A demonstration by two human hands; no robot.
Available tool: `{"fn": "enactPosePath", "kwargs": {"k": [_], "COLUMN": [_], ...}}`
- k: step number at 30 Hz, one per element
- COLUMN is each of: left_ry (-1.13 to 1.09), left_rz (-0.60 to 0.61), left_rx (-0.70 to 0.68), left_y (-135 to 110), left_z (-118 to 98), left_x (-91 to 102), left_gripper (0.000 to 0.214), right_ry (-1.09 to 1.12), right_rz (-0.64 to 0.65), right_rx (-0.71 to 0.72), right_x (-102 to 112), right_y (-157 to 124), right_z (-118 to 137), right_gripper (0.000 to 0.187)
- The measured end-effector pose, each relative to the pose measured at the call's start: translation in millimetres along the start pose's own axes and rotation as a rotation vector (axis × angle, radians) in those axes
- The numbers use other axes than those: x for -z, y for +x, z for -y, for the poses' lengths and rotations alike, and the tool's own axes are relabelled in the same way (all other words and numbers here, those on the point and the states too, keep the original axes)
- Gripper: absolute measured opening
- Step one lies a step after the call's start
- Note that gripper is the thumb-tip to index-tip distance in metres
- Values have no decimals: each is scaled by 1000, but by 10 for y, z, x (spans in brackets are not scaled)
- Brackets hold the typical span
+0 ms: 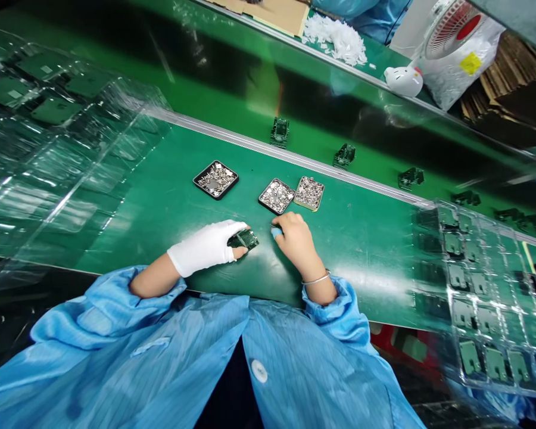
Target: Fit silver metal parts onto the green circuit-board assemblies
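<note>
My left hand (pixel 208 245), in a white glove with bare fingertips, grips a green circuit board (pixel 246 239) between thumb and fingers just above the bench. A short way to its right is my right hand (pixel 296 239), bare but for a blue cover on one fingertip. Its fingers are pinched together around something small and dark that I cannot make out. Beyond the hands lie a dark square tray (pixel 223 192) of small metal parts, a second such tray (pixel 265 202), and a pale-edged tray (pixel 311 207) touching or nearly touching the second.
Clear plastic blister trays (pixel 67 179) holding green boards are stacked at left; another blister tray (pixel 486 310) stands at right. Past a metal rail (pixel 250 145), board stacks (pixel 280 131) sit in a row on a green strip. White plastic pieces (pixel 335 39) and a fan (pixel 453 27) occupy the back shelf.
</note>
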State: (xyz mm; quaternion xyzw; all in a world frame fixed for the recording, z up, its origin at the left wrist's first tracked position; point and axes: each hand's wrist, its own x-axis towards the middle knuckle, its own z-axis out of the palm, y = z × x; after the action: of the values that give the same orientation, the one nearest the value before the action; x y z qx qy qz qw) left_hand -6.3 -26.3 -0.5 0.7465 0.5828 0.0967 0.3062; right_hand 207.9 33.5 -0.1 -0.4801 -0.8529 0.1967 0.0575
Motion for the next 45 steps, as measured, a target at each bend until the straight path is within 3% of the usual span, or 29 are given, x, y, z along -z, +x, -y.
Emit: {"fn": "enactPosePath", "kwargs": {"k": [4,7,9,14,16,19,23,26,30,38,45], "left_ry": [77,95,109,172,166,71,-55,-14,90,265,248], "left_rz": [92,83,40,-168,-280,-386,-483,-395,-233,-145,-184], "left_rx": [-74,-112,-109,-89,-107,-151,-119,-23,84,238,205], "left_y": [89,120,95,-88,-164,-242,-247,-190,-129,-105,-108], "left_z": [-57,-105,-124,-148,-143,-111,-84,-144,-305,-373,-346], "left_x": [94,105,88,-79,-183,-290,-235,-112,-29,-110,-137], "left_gripper": [48,40,38,44,46,55,57,45,36,26,29], "right_ry": [-115,-26,130,604,668,607,291,108,55,60,-4], "right_rz": [101,57,25,214,206,136,66,74,114,149,155], "right_rx": [-26,-10,11,79,90,95,125,145,139,104,43], "right_x": [-31,-49,-48,-93,-116,-104,-18,37,59,60,58], "right_y": [9,-5,-22,-39,-36,-53,-118,-146,-132,-129,-122], "right_z": [-101,-96,-64,32,71,141,253,334,421,542,614], "right_gripper": [23,24,21,22,23,20,27,33,36,34,26]}}
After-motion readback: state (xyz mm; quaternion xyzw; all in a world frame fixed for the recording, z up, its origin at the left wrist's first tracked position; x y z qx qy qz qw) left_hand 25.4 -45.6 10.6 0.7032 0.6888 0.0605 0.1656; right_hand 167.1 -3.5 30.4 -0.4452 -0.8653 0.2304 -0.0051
